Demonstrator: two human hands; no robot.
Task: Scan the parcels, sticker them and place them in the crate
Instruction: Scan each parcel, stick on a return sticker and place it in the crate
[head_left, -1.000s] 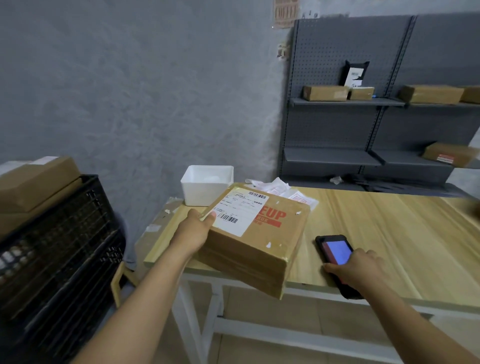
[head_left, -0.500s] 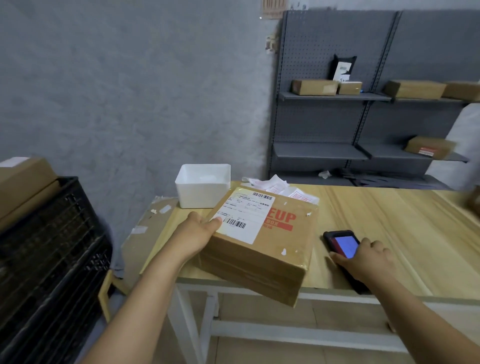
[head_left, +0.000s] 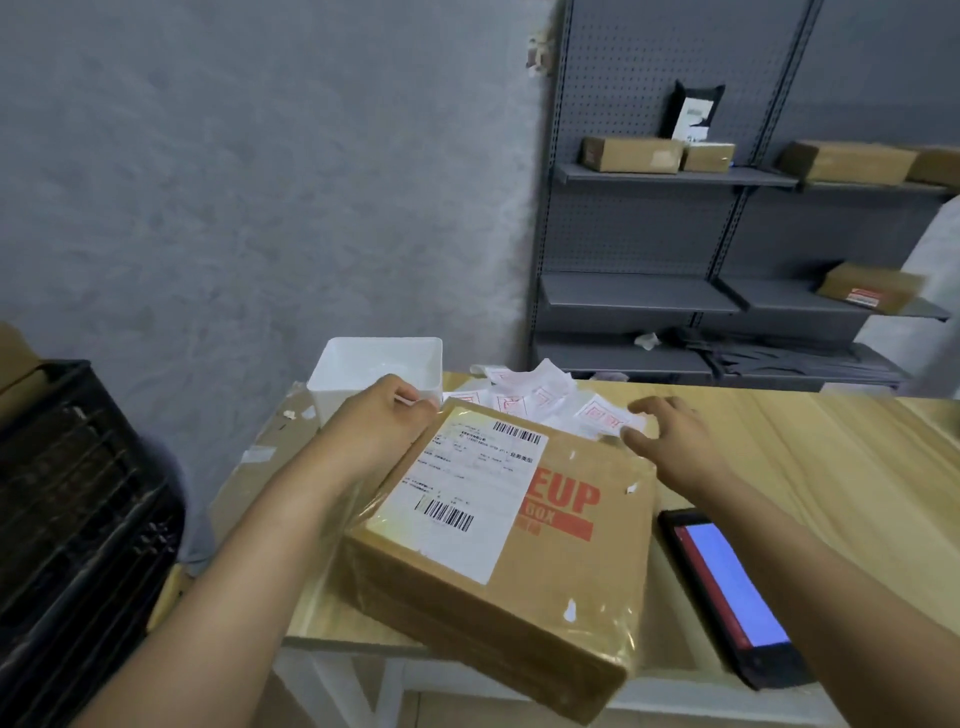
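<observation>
At the centre of the frame: the parcel (head_left: 498, 525), a taped brown carton with a white shipping label (head_left: 475, 491) facing up, sits tilted, its near corner hanging past the front edge of the wooden table (head_left: 831, 467).
Your left hand (head_left: 379, 421): it holds the parcel's far left corner, fingers curled over the edge, thumb side against the label's upper corner.
Your right hand (head_left: 670, 441): fingers spread and relaxed, gripping nothing, hovering just past the parcel's far right corner and almost on the loose stickers (head_left: 545, 400), white slips with red print heaped behind the parcel.
Scanner (head_left: 727, 592): lying on the table at lower right, screen lit blue, just beside the parcel and out of your grasp.
Step in hand: judging by the reach, picking one sticker to put on the parcel.
Doing it well: pinch a single slip by its edge so the others do not lift with it; keep your left hand firm so the overhanging parcel does not tip off; press the sticker onto bare cardboard, clear of both barcodes.
Crate (head_left: 78, 519): the black crate stands at the left of the frame, well apart from the parcel; that move comes after.
White tub (head_left: 332, 384): behind your left hand; avoid knocking it.
</observation>
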